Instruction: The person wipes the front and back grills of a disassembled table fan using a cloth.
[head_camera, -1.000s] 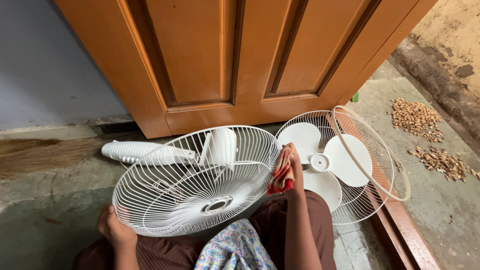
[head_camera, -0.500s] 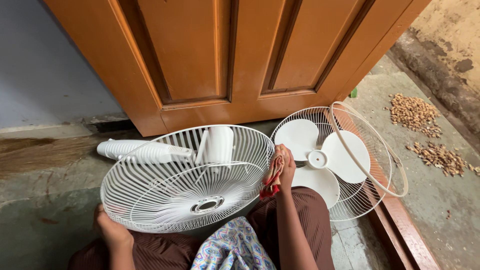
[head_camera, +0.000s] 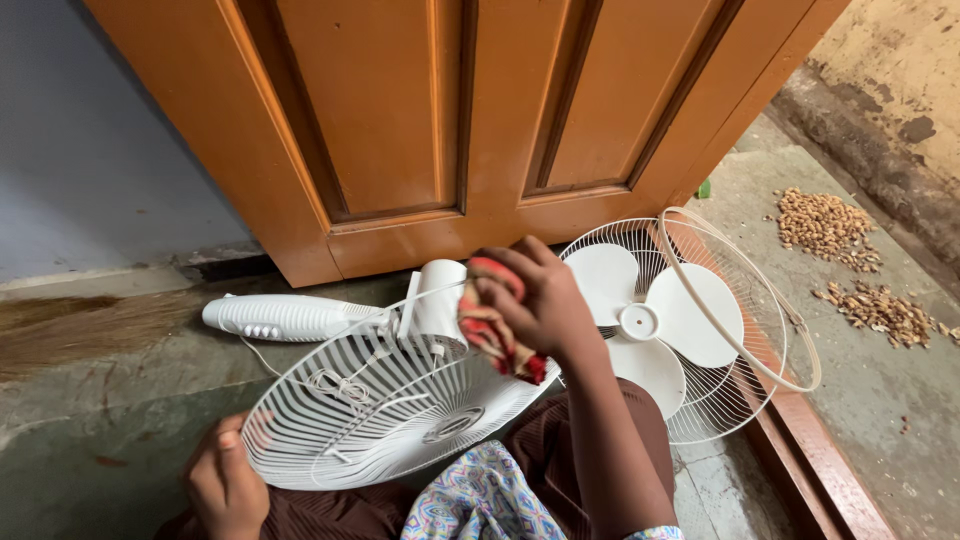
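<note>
Sat on the floor (head_camera: 120, 400) before an orange wooden door (head_camera: 400, 130), white fan grille (head_camera: 390, 420) tilted across the lap, well in front of the door's lower edge. Gripped the grille's near left rim with the left hand (head_camera: 222, 480), fingers curled round the wires. Bunched a red cloth (head_camera: 492, 335) in the right hand (head_camera: 530, 300), fingers closed tight on it, and pressed it against the grille's upper rim. Rested against the far side of the grille: the fan's white motor housing (head_camera: 438, 295) and, stretched out to the left along the floor near the door's foot, a white stand (head_camera: 280, 317) with small buttons. Lay to the right of the grille, close to the door's right corner: a second grille (head_camera: 720, 400) holding the white three-bladed fan blade (head_camera: 645, 325), with a loose white ring (head_camera: 740, 300) propped across it. Scattered on the floor well right of the door: two heaps of brown shells (head_camera: 850, 265). Showed at the far left of the floor, near the door's left side: the pale bristles of a broom (head_camera: 70, 325). Draped over the lap below the grille: a patterned blue cloth (head_camera: 480, 500).
</note>
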